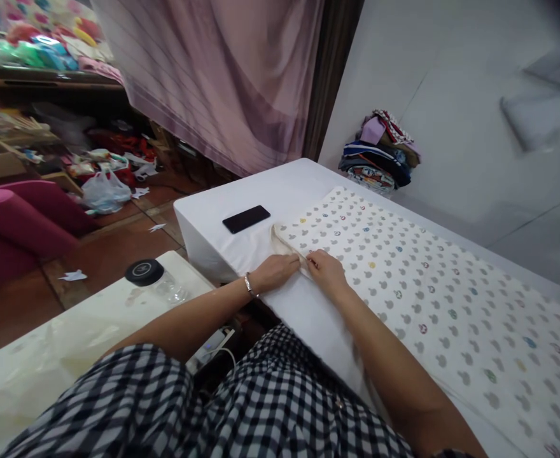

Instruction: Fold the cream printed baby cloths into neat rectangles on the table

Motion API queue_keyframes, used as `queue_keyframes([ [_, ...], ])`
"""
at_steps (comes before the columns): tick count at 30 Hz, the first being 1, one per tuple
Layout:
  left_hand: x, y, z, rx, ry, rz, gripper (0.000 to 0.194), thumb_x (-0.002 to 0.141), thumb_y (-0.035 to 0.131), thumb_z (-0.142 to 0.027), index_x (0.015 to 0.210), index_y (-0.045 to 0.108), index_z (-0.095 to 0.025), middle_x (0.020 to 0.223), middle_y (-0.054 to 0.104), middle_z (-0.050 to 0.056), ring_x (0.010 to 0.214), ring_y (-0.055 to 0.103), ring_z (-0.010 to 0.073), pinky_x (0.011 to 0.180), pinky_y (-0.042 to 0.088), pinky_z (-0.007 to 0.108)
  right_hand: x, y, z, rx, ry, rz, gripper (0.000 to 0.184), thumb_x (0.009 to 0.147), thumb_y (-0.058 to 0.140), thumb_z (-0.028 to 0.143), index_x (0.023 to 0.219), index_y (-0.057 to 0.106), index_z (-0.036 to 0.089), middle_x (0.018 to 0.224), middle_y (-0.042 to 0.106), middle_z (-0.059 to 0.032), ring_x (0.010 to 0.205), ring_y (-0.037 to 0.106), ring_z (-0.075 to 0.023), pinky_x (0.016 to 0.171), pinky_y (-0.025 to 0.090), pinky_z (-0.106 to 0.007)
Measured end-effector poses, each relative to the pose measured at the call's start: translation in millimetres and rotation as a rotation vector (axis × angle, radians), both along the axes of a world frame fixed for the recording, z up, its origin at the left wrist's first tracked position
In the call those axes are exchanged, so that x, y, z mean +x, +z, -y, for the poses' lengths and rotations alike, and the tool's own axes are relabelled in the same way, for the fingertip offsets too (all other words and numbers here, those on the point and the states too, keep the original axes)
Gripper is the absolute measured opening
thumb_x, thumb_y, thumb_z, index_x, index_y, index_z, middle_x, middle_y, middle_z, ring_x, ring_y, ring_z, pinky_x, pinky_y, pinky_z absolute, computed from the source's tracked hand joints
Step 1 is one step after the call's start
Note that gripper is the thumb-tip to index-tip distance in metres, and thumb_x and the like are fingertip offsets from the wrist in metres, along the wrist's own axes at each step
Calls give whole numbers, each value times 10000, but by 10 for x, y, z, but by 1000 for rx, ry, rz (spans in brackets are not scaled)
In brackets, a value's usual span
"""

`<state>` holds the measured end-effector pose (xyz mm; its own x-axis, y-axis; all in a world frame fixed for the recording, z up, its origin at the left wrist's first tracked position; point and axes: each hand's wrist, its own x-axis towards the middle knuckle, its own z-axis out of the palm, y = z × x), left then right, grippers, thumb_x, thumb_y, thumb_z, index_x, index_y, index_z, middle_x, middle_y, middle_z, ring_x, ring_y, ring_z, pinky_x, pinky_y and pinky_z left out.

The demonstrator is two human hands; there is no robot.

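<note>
A white cloth with small grey, yellow, red and blue prints (394, 267) lies spread over the white-covered table (203, 207). Its near left edge is lifted and folded, showing a cream underside. My left hand (279, 270), with a bracelet at the wrist, is closed on that edge. Close beside it, my right hand (326, 270) pinches the same edge between thumb and fingers. The fingertips of both hands nearly meet, and the fabric between them is partly hidden. A black phone (246, 219) lies flat on the table beyond my left hand.
A lower white table (118, 305) at the left carries a clear jar with a black lid (144, 272). Folded clothes (380, 152) are stacked by the wall. A pink curtain (232, 76) hangs behind. Pink rolls (27, 222) and a plastic bag (105, 191) sit on the floor.
</note>
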<state>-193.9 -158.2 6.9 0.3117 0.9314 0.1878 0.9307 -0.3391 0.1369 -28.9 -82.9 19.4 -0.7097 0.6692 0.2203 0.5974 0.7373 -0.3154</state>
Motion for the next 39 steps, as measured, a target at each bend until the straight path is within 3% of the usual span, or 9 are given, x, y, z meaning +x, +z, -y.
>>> queue_keyframes([
  [6,-1,44,91,-73,38,84,222,910,376,-238,968,588,-207,994,593,34,923,550,164,776,422,273,-49,-70,84,-72,81,113,179,896,443,234,840,610,199,880,590,-13,857,526,-127,707,349,-219],
  [12,-107,77,112,-90,-44,228,238,871,430,-201,1038,587,-264,1064,610,-5,1019,548,142,864,409,258,9,-35,107,-139,145,59,147,827,496,199,910,616,210,877,584,1,817,522,-121,698,363,-208],
  [16,-138,89,88,-80,-71,169,263,893,382,-198,1040,595,-239,1087,611,9,1005,561,148,837,409,247,36,-20,142,-113,147,74,243,832,440,128,957,631,210,920,589,-16,868,530,-126,762,375,-210],
  [23,-105,45,29,-30,-29,35,322,930,296,-238,1028,601,-203,1057,609,44,896,578,162,721,404,259,31,-32,189,-61,51,83,270,905,394,173,1028,631,215,937,592,-30,903,537,-138,782,390,-217],
  [30,-136,59,16,-90,-20,-16,278,921,315,-243,905,586,-184,992,588,47,773,555,139,658,382,253,23,-54,196,121,-56,48,286,940,357,206,1069,611,232,1066,589,-53,1013,507,-157,838,396,-238],
  [34,-134,153,24,-98,-104,-46,245,913,342,-251,956,575,-190,1063,581,30,858,556,141,665,382,243,19,-76,191,140,-30,9,265,928,379,192,1037,618,228,1036,602,-50,991,518,-158,828,408,-241],
  [39,-31,199,-3,-103,-81,-39,262,926,315,-240,944,565,-163,986,616,32,843,572,150,668,391,257,10,-93,187,119,19,-39,239,909,409,182,957,637,235,959,614,-38,936,543,-162,776,434,-254],
])
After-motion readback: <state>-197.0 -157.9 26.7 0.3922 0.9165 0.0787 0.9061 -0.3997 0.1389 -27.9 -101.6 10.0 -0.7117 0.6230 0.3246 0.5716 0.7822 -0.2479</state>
